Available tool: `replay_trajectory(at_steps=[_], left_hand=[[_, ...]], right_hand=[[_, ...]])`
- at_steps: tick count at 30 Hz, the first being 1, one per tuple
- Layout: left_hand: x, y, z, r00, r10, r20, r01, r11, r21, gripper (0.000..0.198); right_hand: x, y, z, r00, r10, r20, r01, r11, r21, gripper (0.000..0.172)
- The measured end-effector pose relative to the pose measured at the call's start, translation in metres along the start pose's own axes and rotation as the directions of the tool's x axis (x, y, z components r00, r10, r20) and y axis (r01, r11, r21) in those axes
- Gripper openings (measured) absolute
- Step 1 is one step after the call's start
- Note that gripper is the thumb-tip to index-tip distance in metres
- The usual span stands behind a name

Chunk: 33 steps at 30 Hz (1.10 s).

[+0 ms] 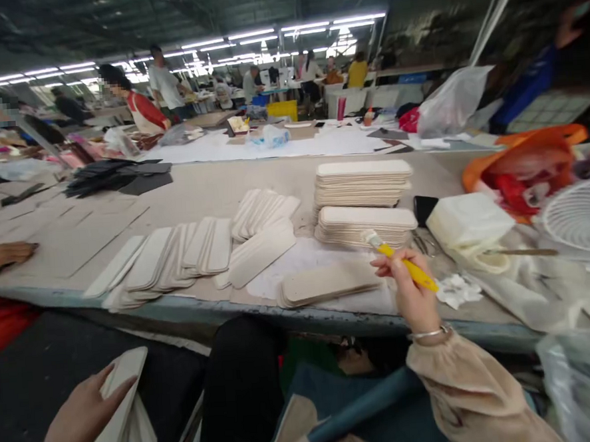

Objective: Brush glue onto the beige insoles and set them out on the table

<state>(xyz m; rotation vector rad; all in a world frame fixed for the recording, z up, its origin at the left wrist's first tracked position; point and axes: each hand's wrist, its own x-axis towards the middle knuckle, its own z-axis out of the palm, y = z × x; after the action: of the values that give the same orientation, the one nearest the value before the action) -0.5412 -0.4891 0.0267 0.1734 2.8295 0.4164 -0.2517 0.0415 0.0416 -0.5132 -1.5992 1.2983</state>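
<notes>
My right hand (408, 281) is closed round the yellow handle of a paintbrush (413, 274), its pale bristles pointing away from me beside the front neat stack of strips (367, 218). Just left of that hand, a low pile of long rounded pale strips (329, 282) lies at the table edge. Down at the lower left, my left hand (81, 411) grips several pale strips (123, 398) that fan out over a dark surface, thumb and fingers across the top one. More strips lie fanned on the table (172, 258), overlapping one another.
A second, taller stack (363, 183) stands behind the front one. To the right are a white plastic container (469, 217), crumpled white tissue (459, 291), an orange bag (526, 160) and a white fan (584, 216). Dark sheets (117, 175) lie at back left; another person's hand (10, 254) rests at far left.
</notes>
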Motion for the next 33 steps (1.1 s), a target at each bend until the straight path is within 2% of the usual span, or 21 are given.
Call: replay_trajectory(at_steps=[1, 3, 4, 6, 8, 10, 11, 14, 18, 20, 23, 27, 29, 33], left_hand=[[-0.005, 0.034, 0.002, 0.996, 0.044, -0.078, -0.051, 0.995, -0.080, 0.065], [-0.019, 0.112, 0.014, 0.966, 0.211, -0.147, -0.241, 0.941, -0.237, 0.072], [-0.026, 0.151, 0.022, 0.931, 0.306, -0.199, -0.356, 0.880, -0.316, 0.074], [-0.033, 0.221, 0.043, 0.803, 0.568, -0.183, -0.592, 0.722, -0.358, 0.078], [-0.034, 0.273, 0.063, 0.692, 0.716, -0.091, -0.694, 0.626, -0.357, 0.085], [-0.031, 0.305, 0.081, 0.628, 0.778, 0.001, -0.732, 0.591, -0.339, 0.094], [-0.029, 0.314, 0.089, 0.613, 0.789, 0.037, -0.741, 0.590, -0.320, 0.097], [-0.026, 0.324, 0.106, 0.602, 0.794, 0.092, -0.760, 0.604, -0.238, 0.090], [-0.023, 0.316, 0.117, 0.560, 0.827, 0.045, -0.803, 0.555, -0.216, 0.069], [-0.020, 0.312, 0.119, 0.548, 0.836, 0.014, -0.813, 0.537, -0.224, 0.068], [-0.017, 0.308, 0.119, 0.544, 0.838, -0.029, -0.821, 0.525, -0.223, 0.067], [-0.018, 0.306, 0.118, 0.538, 0.843, -0.024, -0.828, 0.522, -0.206, 0.042], [-0.019, 0.305, 0.118, 0.548, 0.837, 0.006, -0.819, 0.538, -0.202, 0.033], [-0.021, 0.306, 0.120, 0.584, 0.812, 0.028, -0.786, 0.573, -0.233, 0.030]], right_hand=[[-0.001, 0.000, 0.000, 1.000, -0.006, 0.006, 0.006, 1.000, 0.002, 0.027], [-0.002, -0.002, 0.000, 1.000, -0.006, 0.016, 0.006, 1.000, 0.028, 0.027], [-0.003, -0.003, 0.001, 1.000, 0.004, 0.021, -0.005, 0.999, 0.048, 0.028], [-0.004, -0.005, 0.005, 0.998, 0.046, 0.038, -0.050, 0.994, 0.093, 0.032], [-0.004, -0.006, 0.011, 0.993, 0.100, 0.063, -0.106, 0.988, 0.116, 0.036], [-0.002, -0.008, 0.014, 0.988, 0.138, 0.075, -0.146, 0.982, 0.117, 0.038], [0.000, -0.008, 0.014, 0.987, 0.146, 0.064, -0.153, 0.981, 0.120, 0.038], [0.013, -0.009, 0.004, 0.991, 0.121, -0.053, -0.110, 0.978, 0.179, 0.038], [0.032, -0.012, -0.018, 0.952, 0.148, -0.268, -0.062, 0.951, 0.304, 0.040], [0.036, -0.013, -0.022, 0.933, 0.191, -0.306, -0.079, 0.935, 0.345, 0.043], [0.033, -0.014, -0.016, 0.941, 0.230, -0.249, -0.137, 0.931, 0.339, 0.044], [0.026, -0.011, 0.000, 0.963, 0.227, -0.142, -0.179, 0.940, 0.290, 0.041], [0.023, -0.009, 0.007, 0.963, 0.241, -0.117, -0.199, 0.935, 0.294, 0.039], [0.013, 0.000, 0.021, 0.955, 0.297, -0.019, -0.280, 0.918, 0.279, 0.034]])
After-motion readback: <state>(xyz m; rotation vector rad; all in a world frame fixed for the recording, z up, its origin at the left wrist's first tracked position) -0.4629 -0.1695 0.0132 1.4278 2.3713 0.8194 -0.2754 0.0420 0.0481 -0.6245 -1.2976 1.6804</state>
